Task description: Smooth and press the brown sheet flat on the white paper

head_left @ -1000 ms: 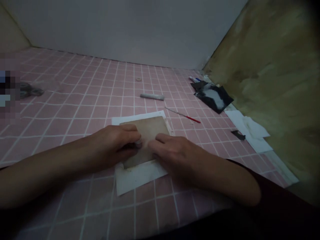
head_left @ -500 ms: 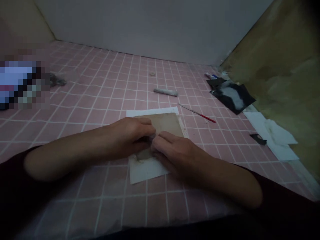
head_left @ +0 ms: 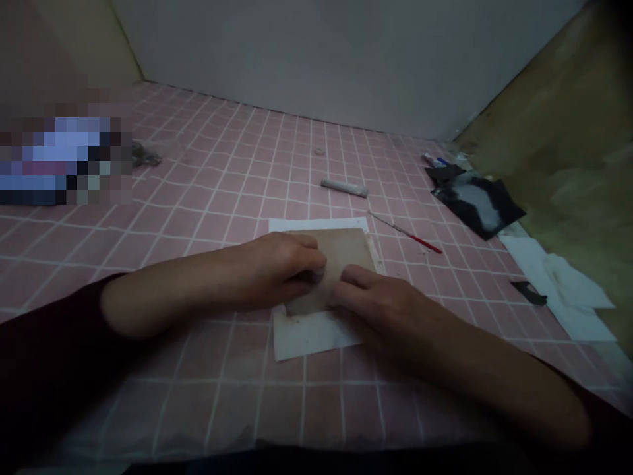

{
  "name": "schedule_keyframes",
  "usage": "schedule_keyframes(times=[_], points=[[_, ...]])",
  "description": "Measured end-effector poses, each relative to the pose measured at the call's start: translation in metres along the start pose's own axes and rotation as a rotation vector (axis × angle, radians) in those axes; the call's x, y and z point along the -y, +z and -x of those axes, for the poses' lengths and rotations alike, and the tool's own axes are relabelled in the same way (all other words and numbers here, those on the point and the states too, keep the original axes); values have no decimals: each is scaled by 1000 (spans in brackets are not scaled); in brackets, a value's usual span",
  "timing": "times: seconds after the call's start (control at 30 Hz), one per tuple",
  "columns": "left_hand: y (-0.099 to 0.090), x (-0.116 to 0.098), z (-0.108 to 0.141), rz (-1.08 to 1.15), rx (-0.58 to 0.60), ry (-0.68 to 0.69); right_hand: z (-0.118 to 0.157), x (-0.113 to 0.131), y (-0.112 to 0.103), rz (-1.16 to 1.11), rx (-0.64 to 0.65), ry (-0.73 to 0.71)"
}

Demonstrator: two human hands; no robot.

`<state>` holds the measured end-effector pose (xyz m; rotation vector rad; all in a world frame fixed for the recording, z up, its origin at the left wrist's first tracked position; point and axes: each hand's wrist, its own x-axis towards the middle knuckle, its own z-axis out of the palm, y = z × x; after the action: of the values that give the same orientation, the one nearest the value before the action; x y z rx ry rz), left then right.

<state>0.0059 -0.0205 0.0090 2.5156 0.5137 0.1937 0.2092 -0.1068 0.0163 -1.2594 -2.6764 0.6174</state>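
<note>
A flat tan board (head_left: 341, 244) lies on a white sheet of paper (head_left: 311, 340) in front of me. My left hand (head_left: 284, 267) is over the board's left side, its fingers curled and pinched together; a small pale bit may sit at the fingertips, too small to name. On the right, my right hand (head_left: 368, 293) rests with curled fingers at the board's lower right part. Whatever its fingertips hold, if anything, is hidden beneath the hand. A narrow gap shows between the two hands.
Beyond the board lie a grey rod (head_left: 345, 189), a small ring (head_left: 319, 152) and a thin red-handled tool (head_left: 410, 237). At right are a black sheet with white powder (head_left: 479, 201), white papers (head_left: 568, 290) and a dark scrap (head_left: 529, 292). A blurred-out screen (head_left: 59, 158) stands left.
My hands have moved apart, the right one drawing away from the left. The whole view has shifted, so things on the table appear farther right.
</note>
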Motion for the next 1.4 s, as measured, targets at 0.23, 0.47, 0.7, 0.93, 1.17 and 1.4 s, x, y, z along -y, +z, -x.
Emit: schedule_keyframes(times=[0.23, 0.47, 0.7, 0.93, 1.17, 1.4], points=[[-1, -1, 0, 17, 13, -17, -2, 2, 0, -27, -103, 11], [-1, -1, 0, 18, 6, 6, 7, -4, -5, 110, -6, 99], [0, 0, 0, -3, 2, -5, 0, 0, 0, 25, -54, -33], [-2, -2, -1, 6, 15, 6, 1, -2, 1, 54, -43, -8], [-3, -4, 0, 18, 11, 24, 7, -5, -4, 84, 2, 81], [-2, -3, -1, 30, -14, 57, -1, -7, 13, 11, -68, -63]])
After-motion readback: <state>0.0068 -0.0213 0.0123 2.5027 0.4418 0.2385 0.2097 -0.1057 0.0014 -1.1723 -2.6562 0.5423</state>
